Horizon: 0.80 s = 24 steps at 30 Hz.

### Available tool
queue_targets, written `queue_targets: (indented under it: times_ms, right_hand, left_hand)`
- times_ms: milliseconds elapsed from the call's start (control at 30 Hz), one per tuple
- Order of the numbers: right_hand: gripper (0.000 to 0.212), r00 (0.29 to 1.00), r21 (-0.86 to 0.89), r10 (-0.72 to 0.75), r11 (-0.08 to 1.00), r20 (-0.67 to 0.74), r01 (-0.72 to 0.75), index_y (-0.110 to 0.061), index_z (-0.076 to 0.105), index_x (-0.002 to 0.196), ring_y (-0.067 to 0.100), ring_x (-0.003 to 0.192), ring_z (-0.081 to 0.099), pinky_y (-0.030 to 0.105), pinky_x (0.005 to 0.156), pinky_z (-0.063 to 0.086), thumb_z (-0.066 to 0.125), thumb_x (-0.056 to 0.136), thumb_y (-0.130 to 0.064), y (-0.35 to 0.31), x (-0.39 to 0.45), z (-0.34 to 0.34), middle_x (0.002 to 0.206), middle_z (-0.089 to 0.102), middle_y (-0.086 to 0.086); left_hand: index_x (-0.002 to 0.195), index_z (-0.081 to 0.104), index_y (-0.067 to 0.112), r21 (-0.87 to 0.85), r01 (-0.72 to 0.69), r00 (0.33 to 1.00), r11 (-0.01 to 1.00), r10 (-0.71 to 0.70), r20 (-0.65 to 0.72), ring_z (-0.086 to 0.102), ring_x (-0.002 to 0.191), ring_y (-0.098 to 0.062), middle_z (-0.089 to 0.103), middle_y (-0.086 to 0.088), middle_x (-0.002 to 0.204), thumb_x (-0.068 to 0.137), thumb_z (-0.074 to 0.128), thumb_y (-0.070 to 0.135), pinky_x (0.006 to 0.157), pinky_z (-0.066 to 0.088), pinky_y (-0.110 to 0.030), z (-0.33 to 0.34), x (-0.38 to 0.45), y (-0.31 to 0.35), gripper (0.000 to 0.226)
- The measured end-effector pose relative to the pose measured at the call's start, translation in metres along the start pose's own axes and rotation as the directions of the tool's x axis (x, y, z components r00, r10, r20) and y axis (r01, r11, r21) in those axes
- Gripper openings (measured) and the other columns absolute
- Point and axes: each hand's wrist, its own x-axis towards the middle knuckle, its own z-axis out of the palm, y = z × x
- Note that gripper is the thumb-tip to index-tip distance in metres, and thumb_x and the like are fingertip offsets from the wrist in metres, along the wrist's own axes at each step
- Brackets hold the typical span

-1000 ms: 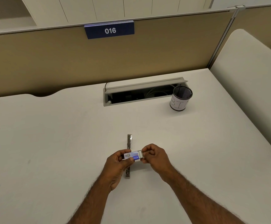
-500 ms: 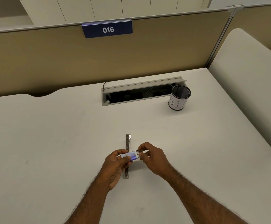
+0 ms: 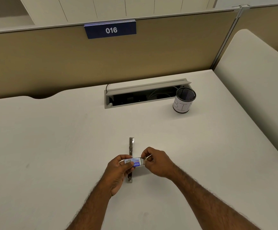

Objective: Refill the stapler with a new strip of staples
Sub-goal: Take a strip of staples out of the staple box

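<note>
Left hand (image 3: pixel 118 170) fingers pinch a small staple box (image 3: pixel 135 162) above the bench (image 3: pixel 52 146); right hand (image 3: pixel 158 161) fingers pinch its inner tray end. Beneath and beyond them, the opened stapler (image 3: pixel 131 146) lies flat. Farther right stands a mesh cup (image 3: pixel 183 100).

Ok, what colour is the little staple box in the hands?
White with a blue printed patch, seen in the head view: staple box.
</note>
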Motion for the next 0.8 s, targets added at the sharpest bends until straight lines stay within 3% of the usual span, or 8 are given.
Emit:
queue_targets:
  times_ms: [100,300,500,667,800]
  right_hand:
    - [0.015,0.999,-0.063,0.003,0.998,0.043,-0.001,-0.028,0.052,0.086,0.012,0.075,0.068,0.023,0.058,0.057,0.061,0.083,-0.016,0.0006,0.0029,-0.0008,0.086,0.069,-0.005]
    - [0.02,0.997,-0.108,0.022,0.994,0.077,-0.014,-0.03,0.052,0.08,0.019,0.071,0.065,0.031,0.062,0.057,0.065,0.077,-0.015,0.002,0.0066,-0.0024,0.085,0.069,-0.003]
    - [0.019,0.994,-0.147,-0.005,0.989,0.106,0.021,-0.029,0.05,0.077,0.014,0.088,0.062,0.022,0.064,0.052,0.068,0.079,-0.022,-0.0002,0.0063,-0.0051,0.098,0.063,-0.004]
    - [0.022,0.997,-0.158,-0.078,0.984,0.026,0.081,-0.03,0.051,0.078,0.006,0.071,0.049,0.012,0.058,0.036,0.073,0.079,-0.028,-0.0021,0.0029,-0.0033,0.089,0.052,-0.008]
    - [0.016,0.992,-0.211,-0.121,0.971,-0.046,0.109,-0.022,0.057,0.083,0.006,0.071,0.043,0.01,0.058,0.031,0.072,0.081,-0.026,-0.0026,0.0012,-0.0004,0.086,0.05,-0.008]
  left_hand:
    - [0.099,0.063,0.006,0.03,-0.007,1.0,1.0,0.007,-0.003,0.07,0.083,-0.025,0.072,-0.018,0.097,0.082,0.068,-0.002,0.065,0.06,-0.023,0.001,0.0,-0.0021,0.02]
    - [0.101,0.064,0.006,0.078,-0.013,1.0,0.997,0.013,0.006,0.071,0.083,-0.023,0.073,-0.016,0.096,0.083,0.068,-0.001,0.065,0.06,-0.023,0.001,0.0,-0.0035,0.02]
    - [0.102,0.064,0.006,0.099,-0.002,1.0,0.995,0.004,-0.019,0.07,0.083,-0.023,0.071,-0.018,0.1,0.083,0.068,-0.001,0.064,0.059,-0.022,0.0005,-0.0005,-0.0073,0.02]
    - [0.1,0.064,0.006,0.052,0.002,0.999,0.999,0.0,-0.036,0.068,0.076,-0.022,0.07,-0.02,0.098,0.083,0.067,-0.002,0.063,0.059,-0.022,-0.0011,0.0002,-0.0076,0.019]
    - [0.099,0.064,0.008,0.076,-0.006,0.999,0.997,0.01,-0.044,0.068,0.08,-0.023,0.069,-0.021,0.102,0.083,0.069,0.001,0.066,0.06,-0.024,0.0022,0.0011,-0.0088,0.019]
